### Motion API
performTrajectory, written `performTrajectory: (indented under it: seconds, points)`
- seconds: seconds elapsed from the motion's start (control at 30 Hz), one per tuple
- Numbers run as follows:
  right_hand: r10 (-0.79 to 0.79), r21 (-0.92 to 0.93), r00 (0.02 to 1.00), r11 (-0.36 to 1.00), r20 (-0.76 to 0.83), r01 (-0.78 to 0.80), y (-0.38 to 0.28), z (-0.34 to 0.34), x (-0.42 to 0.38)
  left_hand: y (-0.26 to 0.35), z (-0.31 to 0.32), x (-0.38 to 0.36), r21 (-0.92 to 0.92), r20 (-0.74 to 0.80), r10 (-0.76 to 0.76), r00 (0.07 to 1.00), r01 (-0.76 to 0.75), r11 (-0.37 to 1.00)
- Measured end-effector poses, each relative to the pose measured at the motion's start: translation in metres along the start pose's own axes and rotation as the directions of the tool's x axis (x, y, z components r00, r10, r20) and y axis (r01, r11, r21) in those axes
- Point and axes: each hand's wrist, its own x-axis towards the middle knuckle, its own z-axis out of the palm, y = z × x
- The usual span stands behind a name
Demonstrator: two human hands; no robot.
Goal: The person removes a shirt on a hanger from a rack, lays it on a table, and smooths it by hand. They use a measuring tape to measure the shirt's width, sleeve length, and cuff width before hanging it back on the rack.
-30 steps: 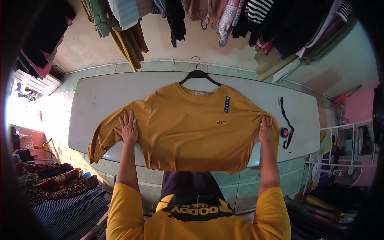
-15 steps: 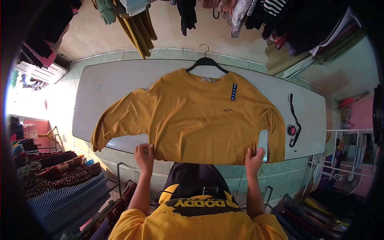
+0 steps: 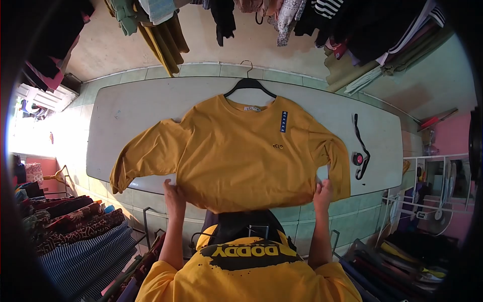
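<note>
A mustard-yellow long-sleeved shirt [image 3: 236,156] lies face up across the table, with a black hanger [image 3: 250,84] in its neck. A blue size strip [image 3: 284,122] runs down its chest above a small dark logo. The sleeves spread out to both sides. My left hand [image 3: 174,195] is closed on the shirt's left side near the hem. My right hand [image 3: 322,194] pinches the opposite side at about the same height. Between them the lower edge sags over the table's front edge.
The pale table [image 3: 131,105] also bears a black strap with a round pink-and-black piece [image 3: 357,159] at the right. Folded patterned cloths [image 3: 80,226] are stacked at the lower left. Clothes hang along the far wall, and a white rack [image 3: 427,201] stands at the right.
Both hands have drawn the shirt's sides up slightly from the hem. Its lower edge, nearly straight before, now bulges and droops in the middle. The whole view has shifted a little.
</note>
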Motion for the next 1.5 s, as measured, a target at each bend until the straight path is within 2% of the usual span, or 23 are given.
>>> performTrajectory:
  seconds: [0.03, 0.07, 0.1, 0.13, 0.17, 0.23, 0.57, 0.67, 0.73, 0.8, 0.87, 0.93, 1.0, 1.1, 1.13, 1.17, 1.2, 1.27, 1.3, 1.33, 1.4, 1.47, 1.5]
  points:
    - [0.09, -0.021, 0.994, 0.996, 0.065, -0.089, -0.023, -0.008, 0.008, 0.006, 0.008, 0.001, 0.141, -0.21, 0.209, 0.955, -0.182, 0.973]
    - [0.088, -0.021, 0.994, 0.996, 0.067, -0.087, -0.035, 0.001, 0.016, 0.014, 0.014, 0.002, 0.313, -0.374, 0.422, 0.826, -0.316, 0.896]
    - [-0.034, 0.008, 0.998, 0.999, -0.047, 0.034, -0.047, 0.01, 0.021, 0.023, 0.02, 0.003, 0.314, -0.375, 0.419, 0.827, -0.312, 0.897]
    - [-0.15, 0.024, 0.975, 0.987, -0.164, 0.156, -0.056, 0.02, 0.025, 0.033, 0.025, 0.007, 0.415, -0.228, 0.416, 0.88, -0.298, 0.86]
    - [-0.152, 0.027, 0.975, 0.987, -0.163, 0.158, -0.064, 0.028, 0.027, 0.041, 0.028, 0.013, 0.509, -0.08, 0.386, 0.919, -0.295, 0.808]
    - [-0.124, -0.282, 0.967, 0.942, 0.221, 0.185, -0.074, 0.042, 0.033, 0.049, 0.033, 0.029, 0.566, -0.076, 0.37, 0.926, -0.265, 0.78]
    - [-0.237, -0.352, 0.964, 0.898, 0.122, 0.265, -0.088, 0.085, 0.156, 0.092, 0.042, 0.132, 0.626, -0.161, 0.391, 0.906, -0.213, 0.75]
    - [-0.261, -0.27, 0.953, 0.917, 0.153, 0.295, -0.109, 0.086, 0.188, 0.099, 0.041, 0.159, 0.581, -0.157, 0.415, 0.896, -0.255, 0.773]
    - [-0.269, -0.202, 0.946, 0.931, 0.179, 0.303, -0.11, 0.077, 0.186, 0.1, 0.035, 0.169, 0.438, -0.084, 0.503, 0.86, -0.422, 0.794]
    - [-0.441, -0.023, 0.894, 0.897, -0.073, 0.441, -0.107, 0.068, 0.178, 0.095, 0.023, 0.152, 0.351, -0.119, 0.558, 0.821, -0.491, 0.797]
    - [-0.3, 0.166, 0.936, 0.929, -0.184, 0.331, -0.105, 0.042, 0.132, 0.082, 0.005, 0.116, 0.352, -0.282, 0.647, 0.708, -0.551, 0.756]
    - [-0.045, 0.27, 0.98, 0.958, -0.194, 0.098, -0.081, 0.031, 0.06, 0.054, -0.005, 0.066, 0.348, -0.375, 0.571, 0.73, -0.46, 0.817]
    - [-0.056, 0.064, 0.972, 0.995, -0.23, 0.073, -0.069, 0.018, 0.0, 0.023, 0.001, 0.025, 0.328, -0.288, 0.466, 0.836, -0.371, 0.869]
    - [-0.109, -0.129, 0.99, 0.987, -0.091, 0.097, -0.048, 0.02, -0.033, -0.012, 0.011, 0.002, 0.424, -0.223, 0.5, 0.837, -0.379, 0.823]
    - [-0.11, -0.122, 0.99, 0.988, -0.092, 0.099, -0.043, 0.018, -0.036, -0.02, 0.011, 0.003, -0.023, -0.241, 0.29, 0.926, -0.304, 0.952]
    - [0.066, 0.179, 0.984, 0.983, -0.165, -0.036, -0.037, 0.013, -0.036, -0.028, 0.009, 0.003, -0.463, -0.157, 0.09, 0.983, -0.154, 0.873]
    - [0.249, 0.472, 0.95, 0.871, -0.186, -0.137, -0.032, 0.009, -0.032, -0.03, 0.005, 0.004, -0.465, -0.167, 0.098, 0.981, -0.166, 0.87]
    - [0.271, 0.534, 0.936, 0.838, -0.224, -0.114, -0.022, 0.003, -0.038, -0.036, -0.002, 0.0, -0.741, -0.195, -0.027, 0.981, -0.129, 0.659]
    - [0.238, 0.527, 0.937, 0.847, -0.256, -0.071, -0.028, -0.004, -0.042, -0.033, -0.007, -0.006, -0.599, -0.281, 0.073, 0.957, -0.234, 0.766]
    - [0.206, 0.518, 0.935, 0.855, -0.288, -0.029, -0.03, -0.009, -0.046, -0.032, -0.012, -0.012, -0.6, -0.279, 0.079, 0.957, -0.238, 0.764]
    - [0.177, 0.446, 0.957, 0.893, -0.231, -0.057, -0.02, -0.014, -0.064, -0.037, -0.021, -0.022, -0.352, -0.17, 0.19, 0.967, -0.24, 0.905]
    - [0.22, 0.371, 0.975, 0.902, 0.042, -0.219, -0.019, -0.018, -0.077, -0.059, -0.017, -0.022, -0.235, -0.192, 0.234, 0.953, -0.276, 0.932]
    - [0.169, 0.353, 0.984, 0.918, 0.058, -0.178, -0.008, -0.013, -0.083, -0.057, -0.02, -0.027, -0.135, -0.133, 0.236, 0.963, -0.253, 0.958]
